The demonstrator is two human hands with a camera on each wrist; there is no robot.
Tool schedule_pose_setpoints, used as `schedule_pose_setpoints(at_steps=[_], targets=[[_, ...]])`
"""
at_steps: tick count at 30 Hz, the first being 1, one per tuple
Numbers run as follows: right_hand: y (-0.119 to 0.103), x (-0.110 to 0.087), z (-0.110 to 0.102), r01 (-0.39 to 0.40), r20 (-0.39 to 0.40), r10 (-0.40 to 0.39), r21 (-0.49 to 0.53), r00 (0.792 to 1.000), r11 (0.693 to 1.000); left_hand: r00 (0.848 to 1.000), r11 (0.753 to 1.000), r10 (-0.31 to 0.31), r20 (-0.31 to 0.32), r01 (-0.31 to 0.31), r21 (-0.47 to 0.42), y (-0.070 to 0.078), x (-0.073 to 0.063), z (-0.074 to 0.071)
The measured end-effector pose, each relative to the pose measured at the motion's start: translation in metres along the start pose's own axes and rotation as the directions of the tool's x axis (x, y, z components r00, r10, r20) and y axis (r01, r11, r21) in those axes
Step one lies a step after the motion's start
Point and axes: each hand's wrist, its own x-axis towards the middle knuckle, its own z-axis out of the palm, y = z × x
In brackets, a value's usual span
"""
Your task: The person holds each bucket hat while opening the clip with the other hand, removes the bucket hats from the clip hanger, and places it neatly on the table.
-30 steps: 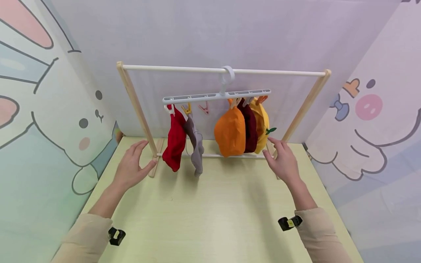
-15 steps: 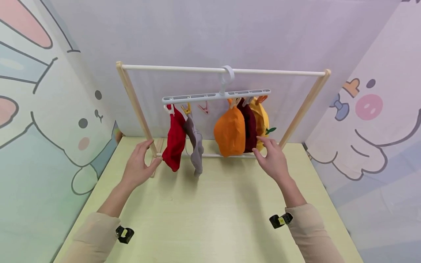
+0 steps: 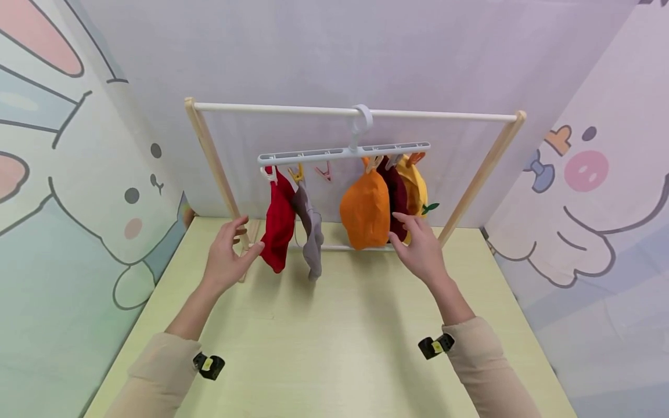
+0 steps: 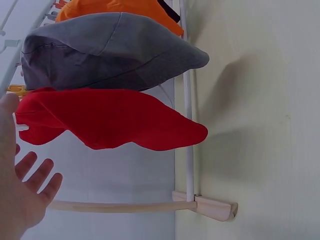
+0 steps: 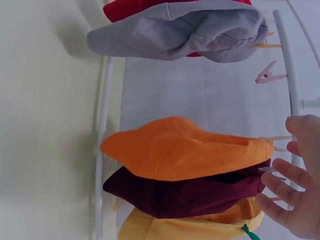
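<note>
Both hands are raised with fingers spread, and neither holds anything. My left hand (image 3: 227,255) is beside a red cap (image 3: 279,226); its thumb tip overlaps the cap's edge in the head view, and contact cannot be told. A grey cap (image 3: 312,232) hangs just past the red one. My right hand (image 3: 420,249) is in front of a maroon cap (image 3: 397,191) and a yellow cap (image 3: 417,186) with a green leaf, partly covering both. An orange cap (image 3: 366,206) hangs left of its fingertips. Clothespins on a white clip hanger (image 3: 345,152) hold all these caps.
The hanger hooks over the top rail (image 3: 439,115) of a drying rack with wooden legs (image 3: 483,174). A pink clothespin (image 3: 325,171) hangs with nothing in it. The rack stands on a pale wooden table (image 3: 334,337) between printed cartoon walls.
Both hands have moved inward: the left toward the right, up to the red cap, the right toward the left, in front of the maroon cap. The caps and hanger stay put.
</note>
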Motion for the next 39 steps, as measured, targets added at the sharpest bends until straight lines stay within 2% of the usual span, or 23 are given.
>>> schedule_pose_setpoints(at_steps=[5,9,14,20,31,39], targets=[[-0.005,0.007,0.001,0.042,0.003,-0.042,0.013,0.999,0.999,1.000,0.999,-0.024,-0.014,0.024,-0.026,0.005,0.003,0.004],[-0.008,0.013,0.004,0.081,-0.003,-0.081,-0.018,0.997,0.997,0.999,0.999,-0.028,-0.033,0.027,-0.045,0.006,0.004,0.008],[-0.015,0.021,0.004,0.075,0.035,-0.074,-0.048,0.997,0.996,0.998,0.998,-0.034,-0.050,0.032,-0.045,0.005,0.005,0.015],[-0.023,0.030,0.006,0.078,0.073,-0.076,-0.026,0.994,0.997,0.996,0.997,-0.053,-0.078,0.048,-0.057,0.006,0.006,0.020],[-0.040,0.045,0.014,0.115,0.132,-0.110,-0.028,0.985,0.993,0.992,0.987,-0.112,-0.053,0.105,-0.119,0.013,0.006,0.031],[-0.049,0.053,0.017,0.164,0.155,-0.156,-0.040,0.976,0.986,0.989,0.986,-0.136,-0.060,0.129,-0.105,0.013,0.007,0.039]])
